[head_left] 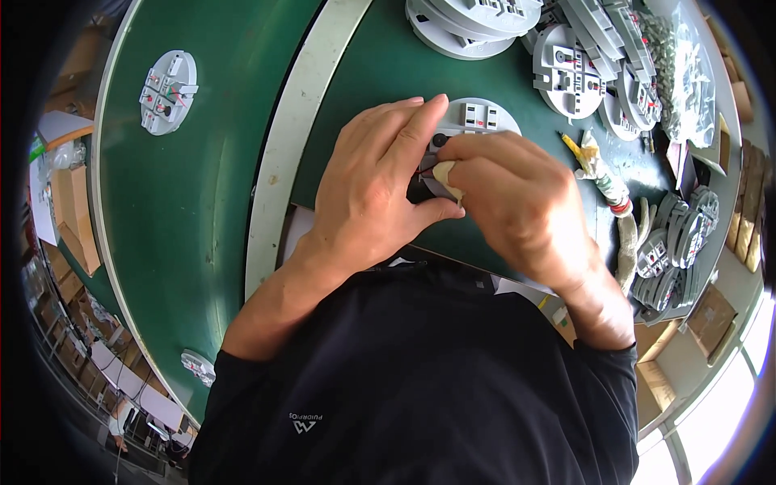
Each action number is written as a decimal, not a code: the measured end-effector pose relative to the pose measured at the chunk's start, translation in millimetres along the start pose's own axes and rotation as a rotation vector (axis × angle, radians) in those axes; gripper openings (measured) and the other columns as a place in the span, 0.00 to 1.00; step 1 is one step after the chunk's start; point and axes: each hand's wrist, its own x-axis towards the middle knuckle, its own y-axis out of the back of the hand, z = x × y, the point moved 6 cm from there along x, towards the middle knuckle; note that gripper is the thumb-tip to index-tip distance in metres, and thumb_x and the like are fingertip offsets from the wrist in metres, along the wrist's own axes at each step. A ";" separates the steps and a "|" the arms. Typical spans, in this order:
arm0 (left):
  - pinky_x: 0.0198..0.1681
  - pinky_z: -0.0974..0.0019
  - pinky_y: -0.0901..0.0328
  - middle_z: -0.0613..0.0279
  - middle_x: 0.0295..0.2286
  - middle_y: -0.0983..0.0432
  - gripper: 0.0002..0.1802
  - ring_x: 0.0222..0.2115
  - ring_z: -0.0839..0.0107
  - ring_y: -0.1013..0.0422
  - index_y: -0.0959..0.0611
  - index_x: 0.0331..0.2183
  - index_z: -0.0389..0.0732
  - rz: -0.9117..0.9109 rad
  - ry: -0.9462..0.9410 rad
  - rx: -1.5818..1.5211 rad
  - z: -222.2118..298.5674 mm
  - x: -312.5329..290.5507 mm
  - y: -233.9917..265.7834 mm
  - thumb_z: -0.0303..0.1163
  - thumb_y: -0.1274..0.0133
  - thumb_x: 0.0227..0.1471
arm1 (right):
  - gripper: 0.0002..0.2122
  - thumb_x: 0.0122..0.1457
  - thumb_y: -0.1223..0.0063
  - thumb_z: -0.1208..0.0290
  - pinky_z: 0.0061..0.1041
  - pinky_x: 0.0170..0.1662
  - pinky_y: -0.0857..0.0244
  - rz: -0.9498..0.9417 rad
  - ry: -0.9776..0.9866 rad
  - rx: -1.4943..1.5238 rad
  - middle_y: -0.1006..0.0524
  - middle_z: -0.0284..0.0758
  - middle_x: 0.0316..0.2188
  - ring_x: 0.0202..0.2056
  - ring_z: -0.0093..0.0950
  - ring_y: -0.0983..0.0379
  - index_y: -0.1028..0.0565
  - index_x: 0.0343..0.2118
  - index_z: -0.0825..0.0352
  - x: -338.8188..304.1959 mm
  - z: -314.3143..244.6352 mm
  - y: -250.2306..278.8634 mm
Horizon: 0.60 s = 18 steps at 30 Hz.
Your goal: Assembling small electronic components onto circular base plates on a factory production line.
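A round grey plastic disc with raised slots and a dark round part lies on the green table in front of me, mostly covered by my hands. My left hand cups its left side, fingers stretched toward the far edge and thumb at the near side. Over the disc's right part, my right hand is closed with bent fingers. Something cream-coloured shows at its thumb and fingertips; I cannot tell whether it is a wrap or a held piece. A dark red wire shows between the hands.
Stacked grey discs stand at the far side, with more discs and a clear bag to the right. A tape-wrapped, yellow-tipped tool lies near my right hand. Left, beyond a pale rail, a disc lies on a green surface.
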 end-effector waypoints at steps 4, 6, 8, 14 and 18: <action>0.62 0.47 0.31 0.52 0.54 0.21 0.62 0.56 0.51 0.25 0.25 0.65 0.37 0.015 0.000 -0.003 0.0 1.6 1.3 0.35 0.16 0.26 | 0.12 0.49 0.34 0.86 0.34 0.43 0.20 0.072 0.023 -0.035 0.15 0.38 0.44 0.41 0.40 0.16 0.18 0.37 0.68 -9.0 3.3 -6.8; 0.62 0.48 0.31 0.52 0.54 0.21 0.62 0.56 0.51 0.24 0.25 0.65 0.37 0.007 -0.003 -0.010 -1.9 3.3 3.3 0.35 0.16 0.26 | 0.12 0.49 0.33 0.85 0.34 0.43 0.20 0.021 -0.078 0.055 0.15 0.39 0.44 0.42 0.40 0.16 0.18 0.37 0.68 -1.5 7.3 -2.7; 0.62 0.48 0.31 0.52 0.54 0.21 0.62 0.56 0.51 0.24 0.25 0.65 0.37 -0.004 -0.003 -0.017 -4.8 4.7 4.6 0.35 0.16 0.26 | 0.12 0.48 0.32 0.85 0.34 0.44 0.20 -0.067 -0.279 0.234 0.15 0.39 0.44 0.42 0.40 0.16 0.18 0.37 0.68 4.4 15.8 -3.4; 0.62 0.48 0.31 0.52 0.54 0.22 0.62 0.56 0.52 0.25 0.25 0.66 0.38 -0.001 0.016 -0.015 -12.7 13.8 11.0 0.35 0.16 0.26 | 0.12 0.51 0.31 0.83 0.35 0.47 0.21 -0.007 0.018 -0.019 0.15 0.40 0.46 0.47 0.41 0.17 0.18 0.39 0.69 16.4 5.5 -4.6; 0.63 0.48 0.32 0.52 0.54 0.22 0.62 0.57 0.52 0.25 0.25 0.66 0.38 -0.022 0.030 0.004 -17.7 16.8 21.3 0.36 0.16 0.28 | 0.17 0.54 0.30 0.79 0.41 0.54 0.24 0.125 -0.317 -0.122 0.16 0.43 0.50 0.52 0.45 0.19 0.16 0.48 0.67 -4.1 8.6 31.5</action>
